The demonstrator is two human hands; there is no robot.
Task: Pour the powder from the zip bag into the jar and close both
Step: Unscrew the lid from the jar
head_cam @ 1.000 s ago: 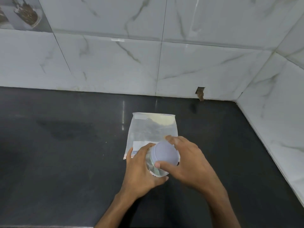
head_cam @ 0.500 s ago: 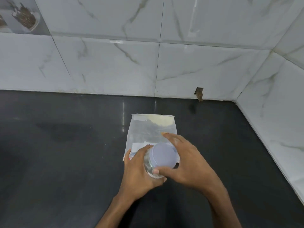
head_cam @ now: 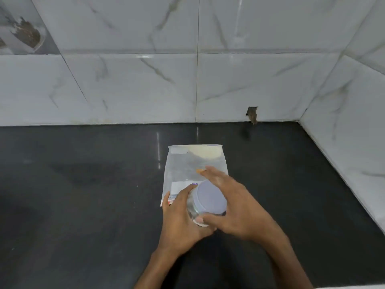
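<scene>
A dark, glossy stone countertop (head_cam: 83,205) meets a wall of white marble-patterned tiles (head_cam: 129,84) at its far edge and right side. Low in that wall, just above the countertop, is a small chipped brown hole (head_cam: 252,114).

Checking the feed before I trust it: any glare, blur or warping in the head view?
Head view: vertical glare streaks on the dark counter behind the zip bag; right hand motion-blurred at the lid; left hand on the jar sharper; wall tile lines bow, wide-angle.
</scene>
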